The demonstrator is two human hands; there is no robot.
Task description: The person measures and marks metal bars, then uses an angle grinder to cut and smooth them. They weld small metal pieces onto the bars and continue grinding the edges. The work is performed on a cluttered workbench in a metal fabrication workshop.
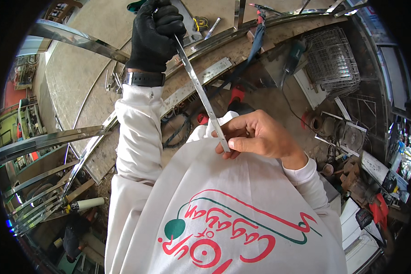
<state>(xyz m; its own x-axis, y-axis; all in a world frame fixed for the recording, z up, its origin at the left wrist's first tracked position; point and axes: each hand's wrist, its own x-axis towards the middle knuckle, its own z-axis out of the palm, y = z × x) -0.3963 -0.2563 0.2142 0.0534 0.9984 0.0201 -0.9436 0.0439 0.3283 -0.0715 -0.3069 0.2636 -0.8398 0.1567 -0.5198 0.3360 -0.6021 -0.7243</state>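
Observation:
A narrow, shiny metal strip [200, 86] runs slantwise between my two hands, in front of my white long-sleeved shirt. My left hand [155, 36], in a black glove, is closed round its far end. My right hand [265, 137] is bare and pinches the near end between thumb and fingers, close to my chest. Just right of the gloved hand, a yellow and black tape measure [200, 23] lies on the worktable [86, 59]. Beside it is a slim marker-like stick [213, 28].
Polished metal bars [50, 138] of a frame jut in from the left. A teal angle grinder [295, 55] with a cord and a wire rack [335, 64] lie at the right. Scrap and a red cloth [379, 208] clutter the lower right. Another person [75, 235] is at the lower left.

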